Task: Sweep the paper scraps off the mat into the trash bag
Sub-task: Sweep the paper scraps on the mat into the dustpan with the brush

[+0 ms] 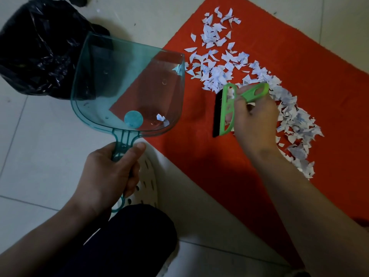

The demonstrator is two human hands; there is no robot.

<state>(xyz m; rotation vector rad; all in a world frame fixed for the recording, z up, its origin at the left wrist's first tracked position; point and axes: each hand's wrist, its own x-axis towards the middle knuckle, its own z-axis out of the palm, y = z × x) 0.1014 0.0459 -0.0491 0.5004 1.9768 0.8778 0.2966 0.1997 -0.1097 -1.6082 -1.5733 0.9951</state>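
Observation:
A red mat [199,156] lies on the tiled floor, strewn with several white paper scraps [217,72] in a band from its top to its right side. My left hand [111,172] grips the handle of a clear teal dustpan [123,86], raised over the mat's left corner with two scraps inside. My right hand [255,120] holds a small green brush [227,110] with black bristles, standing on the mat just left of the scraps. A black trash bag [40,48] sits at the upper left, behind the dustpan.
Pale floor tiles [36,136] surround the mat. A white perforated plastic piece [147,180] lies under my left hand by the mat's edge. My dark-clothed knee [131,236] is at the bottom centre.

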